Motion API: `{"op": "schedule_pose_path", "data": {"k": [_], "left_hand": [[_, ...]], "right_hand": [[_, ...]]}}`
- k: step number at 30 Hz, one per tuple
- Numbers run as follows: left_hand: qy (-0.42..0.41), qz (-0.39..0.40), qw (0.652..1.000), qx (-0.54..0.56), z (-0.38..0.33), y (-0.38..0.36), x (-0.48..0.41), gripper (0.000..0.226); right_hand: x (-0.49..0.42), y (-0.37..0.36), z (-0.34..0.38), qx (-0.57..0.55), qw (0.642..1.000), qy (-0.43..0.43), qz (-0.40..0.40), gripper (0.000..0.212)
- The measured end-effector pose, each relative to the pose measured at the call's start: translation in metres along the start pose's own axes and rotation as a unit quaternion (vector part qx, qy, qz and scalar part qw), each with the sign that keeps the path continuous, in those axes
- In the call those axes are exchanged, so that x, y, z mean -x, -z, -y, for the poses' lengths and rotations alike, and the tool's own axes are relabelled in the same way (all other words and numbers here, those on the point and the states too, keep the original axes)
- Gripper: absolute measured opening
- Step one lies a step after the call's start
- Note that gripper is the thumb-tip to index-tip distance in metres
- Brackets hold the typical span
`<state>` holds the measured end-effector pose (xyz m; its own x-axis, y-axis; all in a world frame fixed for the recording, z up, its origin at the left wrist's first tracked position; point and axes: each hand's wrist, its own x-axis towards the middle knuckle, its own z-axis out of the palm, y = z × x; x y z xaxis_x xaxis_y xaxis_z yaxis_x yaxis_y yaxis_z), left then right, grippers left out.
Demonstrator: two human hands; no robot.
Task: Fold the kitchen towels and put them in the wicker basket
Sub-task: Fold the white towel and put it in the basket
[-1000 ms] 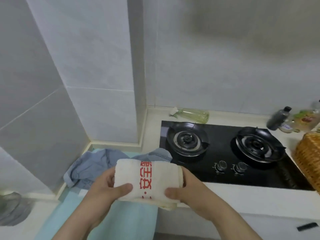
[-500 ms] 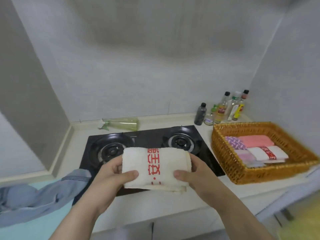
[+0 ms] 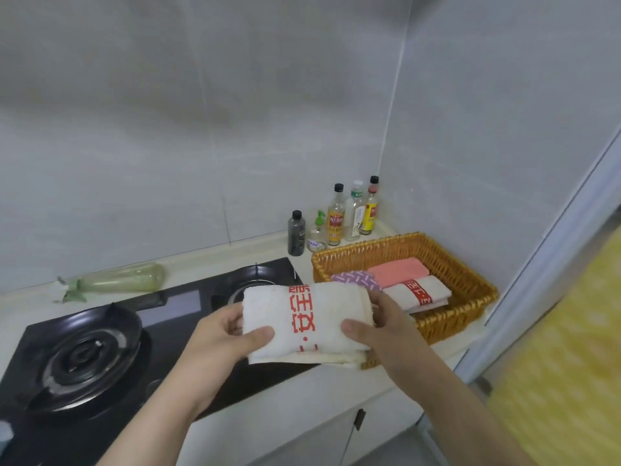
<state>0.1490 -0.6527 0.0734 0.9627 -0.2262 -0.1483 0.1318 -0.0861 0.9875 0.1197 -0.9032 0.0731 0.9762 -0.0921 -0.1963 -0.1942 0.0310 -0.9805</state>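
While left hand and right hand pinch its ends, the folded towel hovers just beside the wicker basket.
Thumbs on top; soft, light cloth, liable to flop open; keep both ends pinched.

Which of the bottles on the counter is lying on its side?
The pale green bottle behind the stove; the other bottles stand upright near the basket.

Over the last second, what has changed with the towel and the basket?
The left hand and right hand carried the folded white towel rightward, from by the blue cloth to the near corner of the wicker basket. Both grips unchanged; the three towels inside lie as before.
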Motion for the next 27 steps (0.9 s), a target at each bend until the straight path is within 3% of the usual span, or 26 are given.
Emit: {"op": "schedule_pose_path", "data": {"k": [17, 27], "left_hand": [[0.068, 0.015, 0.997, -0.041, 0.012, -0.124, -0.180, 0.035], [0.129, -0.002, 0.987, -0.098, 0.019, -0.187, -0.243, 0.028]], "right_hand": [[-0.152, 0.147, 0.000, 0.055, 0.995, -0.082, -0.022, 0.054], [-0.207, 0.209, -0.010, 0.074, 0.989, -0.126, -0.019, 0.052]]}}
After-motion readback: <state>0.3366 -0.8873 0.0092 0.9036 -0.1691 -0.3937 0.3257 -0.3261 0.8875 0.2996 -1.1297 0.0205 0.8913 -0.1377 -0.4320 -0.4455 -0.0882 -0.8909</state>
